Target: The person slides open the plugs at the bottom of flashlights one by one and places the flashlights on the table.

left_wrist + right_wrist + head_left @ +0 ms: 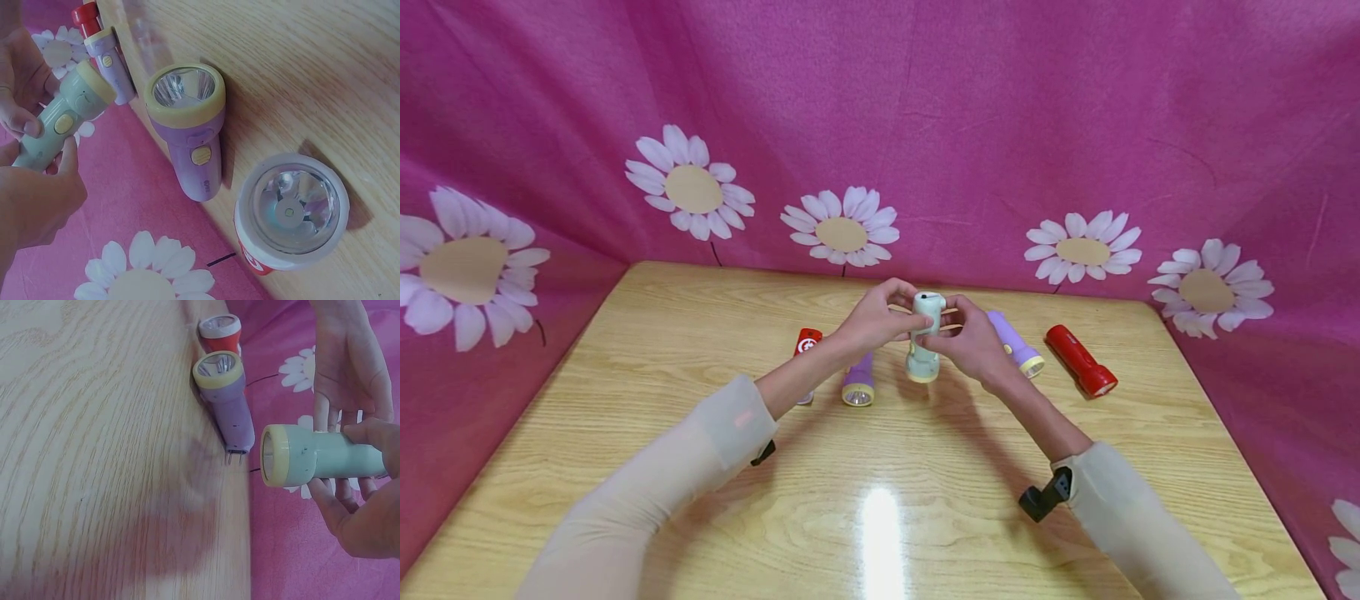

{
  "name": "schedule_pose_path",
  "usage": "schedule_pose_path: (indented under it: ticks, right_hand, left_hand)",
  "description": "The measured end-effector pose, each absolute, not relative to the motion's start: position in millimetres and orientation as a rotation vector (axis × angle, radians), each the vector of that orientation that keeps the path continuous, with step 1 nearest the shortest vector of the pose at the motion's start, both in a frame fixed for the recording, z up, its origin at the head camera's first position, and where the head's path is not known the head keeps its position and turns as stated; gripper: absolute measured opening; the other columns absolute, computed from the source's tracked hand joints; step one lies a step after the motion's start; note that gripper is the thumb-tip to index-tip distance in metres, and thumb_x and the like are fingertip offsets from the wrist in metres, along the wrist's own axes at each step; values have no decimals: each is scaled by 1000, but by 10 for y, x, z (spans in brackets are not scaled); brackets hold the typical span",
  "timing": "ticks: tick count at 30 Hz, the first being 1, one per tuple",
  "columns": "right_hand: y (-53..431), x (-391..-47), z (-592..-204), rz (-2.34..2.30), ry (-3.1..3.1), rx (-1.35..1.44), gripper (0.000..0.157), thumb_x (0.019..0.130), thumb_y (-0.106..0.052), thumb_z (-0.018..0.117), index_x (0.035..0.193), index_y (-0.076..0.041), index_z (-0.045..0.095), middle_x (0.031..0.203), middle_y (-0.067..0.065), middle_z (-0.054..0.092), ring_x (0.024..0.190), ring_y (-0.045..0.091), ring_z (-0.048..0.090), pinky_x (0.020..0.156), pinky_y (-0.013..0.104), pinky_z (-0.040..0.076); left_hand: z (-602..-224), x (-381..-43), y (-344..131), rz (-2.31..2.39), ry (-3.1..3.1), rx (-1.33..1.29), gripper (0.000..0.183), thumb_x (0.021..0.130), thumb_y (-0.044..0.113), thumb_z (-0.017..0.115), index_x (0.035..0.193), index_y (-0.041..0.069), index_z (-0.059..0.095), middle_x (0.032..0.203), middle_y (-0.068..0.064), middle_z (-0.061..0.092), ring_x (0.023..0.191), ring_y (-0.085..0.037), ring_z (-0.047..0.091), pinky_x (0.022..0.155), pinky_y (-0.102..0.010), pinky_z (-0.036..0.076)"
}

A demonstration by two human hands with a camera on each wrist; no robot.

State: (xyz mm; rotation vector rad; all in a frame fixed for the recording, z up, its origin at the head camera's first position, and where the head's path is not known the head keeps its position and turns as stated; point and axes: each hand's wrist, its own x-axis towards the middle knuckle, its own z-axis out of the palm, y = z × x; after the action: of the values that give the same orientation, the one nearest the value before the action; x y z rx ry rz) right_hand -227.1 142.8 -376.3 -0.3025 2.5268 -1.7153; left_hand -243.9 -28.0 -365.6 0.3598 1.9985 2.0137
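Observation:
A mint-green flashlight [925, 333] with a pale yellow rim is held up between both hands, its lens end pointing down toward the table. My left hand [880, 318] grips the body from the left, thumb across the front. From the other side my right hand [973, 340] pinches the same body, fingers behind it. In the left wrist view the flashlight's yellow switch [64, 124] faces the camera. The right wrist view shows the lens rim [275, 455] side-on, past the fingers of both hands. Part of the tail end is hidden by the right hand there.
A purple flashlight [859, 382] and a red-and-white one [808, 340] lie left of the hands, partly behind the left arm. Another purple flashlight [1013, 343] and a red one [1078, 358] lie to the right. Pink flowered cloth [962, 167] hangs behind the wooden table [970, 517].

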Motion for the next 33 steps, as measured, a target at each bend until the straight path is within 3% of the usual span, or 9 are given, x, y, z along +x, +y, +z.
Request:
schedule_pose_path:
  ticks: [5, 12, 33]
  right_hand:
    - [1423, -2275, -3771, -1717, 2535, -288, 47, 73, -9, 75, 111, -1, 49, 103, 18, 59, 86, 29, 61, 72, 33, 54]
    - [1414, -2283, -3781, -1704, 2549, -287, 51, 73, -11, 76, 114, -2, 49, 103, 19, 58, 88, 32, 61, 74, 34, 53]
    - [1370, -2263, -3768, -1662, 2652, -341, 53, 70, -12, 78, 115, -7, 50, 100, 14, 60, 86, 25, 62, 72, 34, 53]
  left_hand:
    - [-3655, -2425, -293, 2030, 1986, 389, 31, 83, 9, 69, 107, 3, 50, 106, -14, 51, 94, -24, 56, 80, -34, 53]
    - [-3647, -2429, -295, 2094, 1894, 324, 20, 93, 19, 53, 107, 5, 51, 112, -11, 53, 103, -32, 55, 81, -36, 52]
    - [-3627, -2438, -263, 2177, 1895, 212, 9, 91, 10, 49, 97, 5, 52, 100, -8, 53, 91, -27, 55, 79, -36, 53]
